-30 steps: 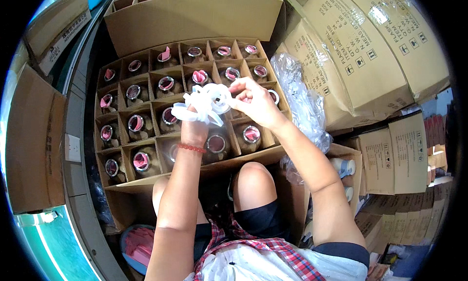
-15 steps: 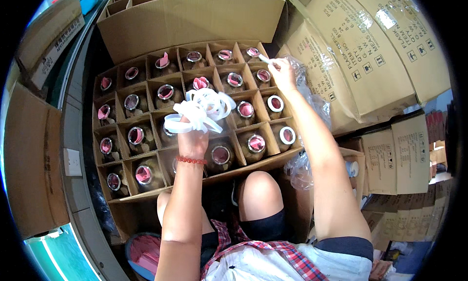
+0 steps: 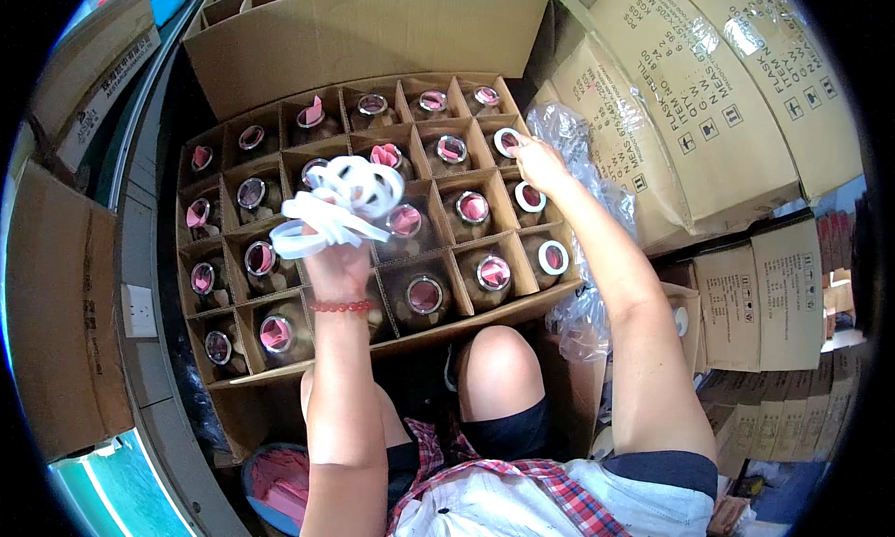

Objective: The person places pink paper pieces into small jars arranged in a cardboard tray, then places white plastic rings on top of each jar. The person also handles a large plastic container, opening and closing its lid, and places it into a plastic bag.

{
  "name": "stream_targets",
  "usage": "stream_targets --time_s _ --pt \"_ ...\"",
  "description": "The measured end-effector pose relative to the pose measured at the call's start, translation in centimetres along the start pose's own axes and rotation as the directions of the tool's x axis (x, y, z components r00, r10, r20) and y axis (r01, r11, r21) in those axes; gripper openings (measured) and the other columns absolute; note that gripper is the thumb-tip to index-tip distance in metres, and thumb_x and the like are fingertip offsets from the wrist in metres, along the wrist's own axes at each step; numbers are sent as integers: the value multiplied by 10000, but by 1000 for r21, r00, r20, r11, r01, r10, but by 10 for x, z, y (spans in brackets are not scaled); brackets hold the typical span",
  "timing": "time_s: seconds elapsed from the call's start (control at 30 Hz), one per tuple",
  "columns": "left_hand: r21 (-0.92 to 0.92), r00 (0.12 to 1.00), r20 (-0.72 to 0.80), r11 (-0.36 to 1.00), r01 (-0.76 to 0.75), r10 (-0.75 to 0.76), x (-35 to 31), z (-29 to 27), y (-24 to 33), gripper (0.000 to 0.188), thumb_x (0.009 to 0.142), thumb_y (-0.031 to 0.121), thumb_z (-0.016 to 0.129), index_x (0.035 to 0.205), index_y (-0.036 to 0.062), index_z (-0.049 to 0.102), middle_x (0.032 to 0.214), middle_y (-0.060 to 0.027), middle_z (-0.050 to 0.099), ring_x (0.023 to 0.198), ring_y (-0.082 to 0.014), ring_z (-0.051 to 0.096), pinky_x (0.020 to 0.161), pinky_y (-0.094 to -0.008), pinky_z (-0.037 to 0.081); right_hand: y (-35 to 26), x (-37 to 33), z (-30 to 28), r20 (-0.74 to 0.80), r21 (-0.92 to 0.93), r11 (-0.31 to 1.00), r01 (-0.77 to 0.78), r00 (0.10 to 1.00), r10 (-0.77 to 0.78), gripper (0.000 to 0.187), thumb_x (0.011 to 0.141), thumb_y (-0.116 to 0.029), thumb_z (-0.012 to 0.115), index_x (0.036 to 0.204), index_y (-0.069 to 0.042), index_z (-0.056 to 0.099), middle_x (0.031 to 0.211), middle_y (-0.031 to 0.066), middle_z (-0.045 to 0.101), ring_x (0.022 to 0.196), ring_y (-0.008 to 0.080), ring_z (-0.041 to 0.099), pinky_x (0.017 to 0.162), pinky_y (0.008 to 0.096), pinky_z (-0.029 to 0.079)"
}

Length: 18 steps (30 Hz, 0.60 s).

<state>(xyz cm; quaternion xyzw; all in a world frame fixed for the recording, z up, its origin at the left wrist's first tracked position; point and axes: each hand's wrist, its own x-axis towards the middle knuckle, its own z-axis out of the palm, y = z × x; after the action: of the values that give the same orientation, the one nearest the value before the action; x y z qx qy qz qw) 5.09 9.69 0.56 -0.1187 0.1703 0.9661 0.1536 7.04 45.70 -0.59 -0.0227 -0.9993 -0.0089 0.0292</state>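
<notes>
Over the divided carton [image 3: 280, 89] of brown jars, my left hand [image 3: 337, 262] clenched a bunch of white rings [image 3: 340, 199] while my right hand [image 3: 541, 164] pinched one ring [image 3: 506, 142] onto a far-right jar; I judged it needed seating flat.

- The left hand [image 3: 337, 257] is raised on an upright forearm, its fingers closed in a grip, a red bead bracelet at the wrist.
- The right hand [image 3: 538, 161] reaches far forward on an outstretched arm, fingertips pinched together, palm down.
</notes>
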Motion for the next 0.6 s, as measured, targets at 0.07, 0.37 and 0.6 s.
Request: stream_targets --time_s 0.07,0.37,0.6 --pt "-16 995 -95 1000 -5 4 -1 4 7 209 887 253 550 993 77 591 988 -75 625 933 -219 606 792 -368 507 18 1 8 -62 106 994 6 998 1 246 815 -82 525 1006 -86 681 1162 168 593 1062 330 565 891 411 473" --pt "-33 988 -120 994 -106 102 -1 2 17 182 822 192 640 986 114 628 999 -89 644 889 -227 607 695 -348 520 4 5 -4 75 -206 978 -6 997 22 268 840 -103 476 1022 -118 672 1197 80 603 1105 237 564 916 428 413" --pt "-55 994 -104 998 -42 36 -2 4 14 208 831 218 635 981 75 618 977 -78 634 875 -218 610 731 -347 512 25 -12 11 -33 -147 989 -22 999 18 333 824 -74 480 1120 -97 631 1246 75 579 1133 245 542 929 405 414"
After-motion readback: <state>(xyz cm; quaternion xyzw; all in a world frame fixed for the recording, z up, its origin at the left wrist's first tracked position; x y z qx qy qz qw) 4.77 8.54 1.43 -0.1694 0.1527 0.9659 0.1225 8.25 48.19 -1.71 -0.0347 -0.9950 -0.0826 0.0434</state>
